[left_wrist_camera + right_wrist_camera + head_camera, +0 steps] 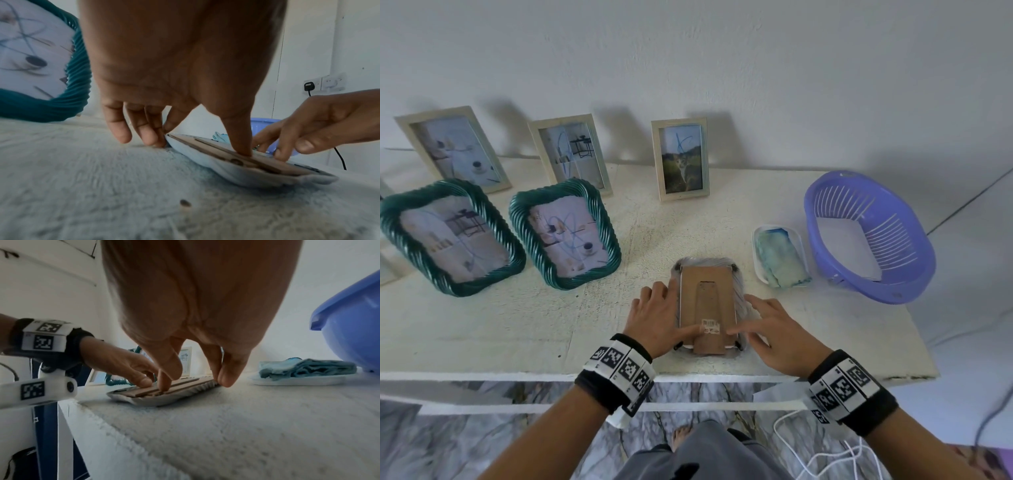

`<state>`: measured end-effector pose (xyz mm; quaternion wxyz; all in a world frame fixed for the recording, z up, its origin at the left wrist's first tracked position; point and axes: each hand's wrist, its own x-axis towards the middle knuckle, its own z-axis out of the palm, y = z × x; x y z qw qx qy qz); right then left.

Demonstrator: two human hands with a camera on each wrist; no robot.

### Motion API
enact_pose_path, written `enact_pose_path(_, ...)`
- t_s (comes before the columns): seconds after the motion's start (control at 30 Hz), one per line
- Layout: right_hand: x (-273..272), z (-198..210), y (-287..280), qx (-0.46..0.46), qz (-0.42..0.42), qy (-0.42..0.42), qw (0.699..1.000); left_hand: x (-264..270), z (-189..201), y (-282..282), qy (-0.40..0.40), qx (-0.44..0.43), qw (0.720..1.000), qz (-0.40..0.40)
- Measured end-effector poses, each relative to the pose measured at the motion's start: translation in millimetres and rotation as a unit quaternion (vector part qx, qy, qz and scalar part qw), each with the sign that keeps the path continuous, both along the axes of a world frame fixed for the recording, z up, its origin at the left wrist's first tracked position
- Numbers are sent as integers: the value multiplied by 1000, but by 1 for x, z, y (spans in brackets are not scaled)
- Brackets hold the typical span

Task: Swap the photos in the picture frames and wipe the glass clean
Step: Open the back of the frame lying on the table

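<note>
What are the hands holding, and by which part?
Left hand and right hand steady the face-down frame: thumbs pressing its back, fingers against its side edges.

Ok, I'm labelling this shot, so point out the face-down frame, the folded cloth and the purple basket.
face-down frame (707, 305): head view, on its cardboard back.
folded cloth (782, 262): head view, on its middle.
purple basket (890, 236): head view, on its slatted inner wall.
</note>
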<state>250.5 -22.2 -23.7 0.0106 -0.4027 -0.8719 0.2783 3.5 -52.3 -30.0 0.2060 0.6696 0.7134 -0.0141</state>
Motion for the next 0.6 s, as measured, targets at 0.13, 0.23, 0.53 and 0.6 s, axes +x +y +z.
enact_pose_path(0.13, 3, 4, 0, -1, 37, -27, 999, 1, 0, 0, 9, 4, 1000, 1)
enact_pose_path(0.23, 2, 6, 2, 26, 44, -38, 998, 3, 1, 1, 6, 1, 1000, 3)
enact_pose_path(0.53, -8, 4, -7, 95, 10, -75, 993, 2, -5, -2, -24, 28, 999, 13)
enact_pose_path(0.6, -17, 1, -12, 107, 2, -102, 989, -1, -10, -6, -44, 44, 998, 20)
